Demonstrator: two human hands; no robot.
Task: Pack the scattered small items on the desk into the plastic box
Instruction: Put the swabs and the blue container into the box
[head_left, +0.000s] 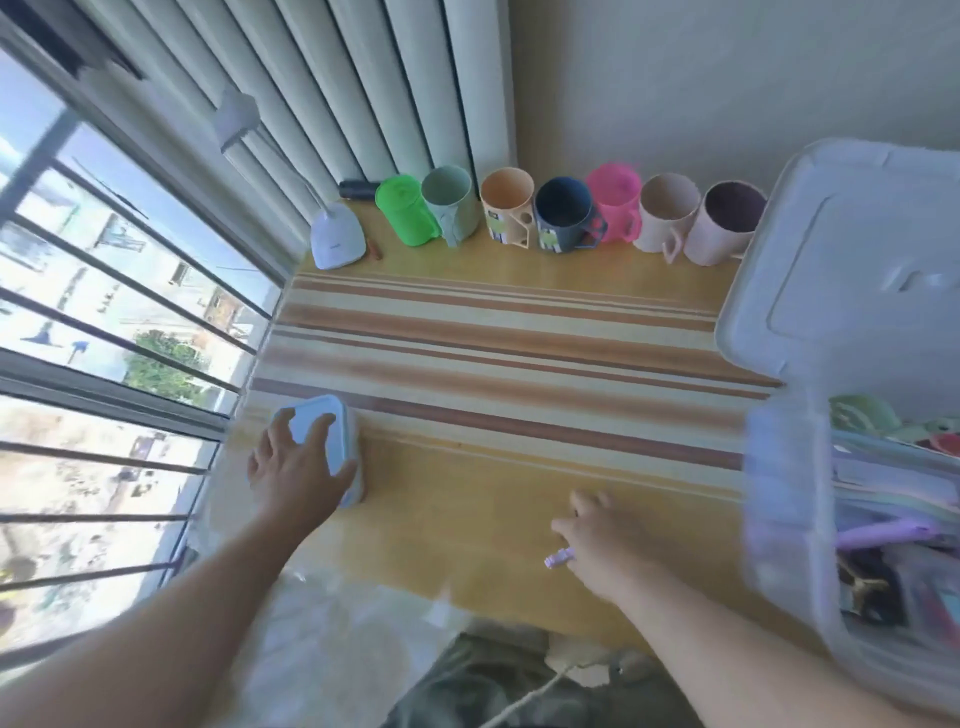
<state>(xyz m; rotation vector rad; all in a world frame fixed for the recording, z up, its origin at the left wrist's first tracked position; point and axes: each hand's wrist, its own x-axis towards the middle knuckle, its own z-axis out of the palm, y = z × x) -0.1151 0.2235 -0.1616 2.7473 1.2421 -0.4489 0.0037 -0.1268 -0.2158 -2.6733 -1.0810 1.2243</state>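
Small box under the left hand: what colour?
Light blue box, head view.

Left hand grips a pale-blue rectangular plastic case at eight o'clock; right hand pinches a small lilac object.

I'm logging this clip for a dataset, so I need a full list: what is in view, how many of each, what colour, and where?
mugs: seven, green, grey-green, peach, navy, pink, cream, pale pink; in a row along the desk's back edge
desk lamp: one, white; back left corner
dark object: one, black; behind the green mug, too small to identify
small lidded box: one, pale blue; left edge of the desk, under the left hand
plastic box: one, clear; right side, already holding assorted items
lid: one, translucent; raised open above the plastic box
desk: one, yellow wood with a striped band
window bars: several, dark; far left
left hand: gripping the small lidded box
right hand: holding a small purple item
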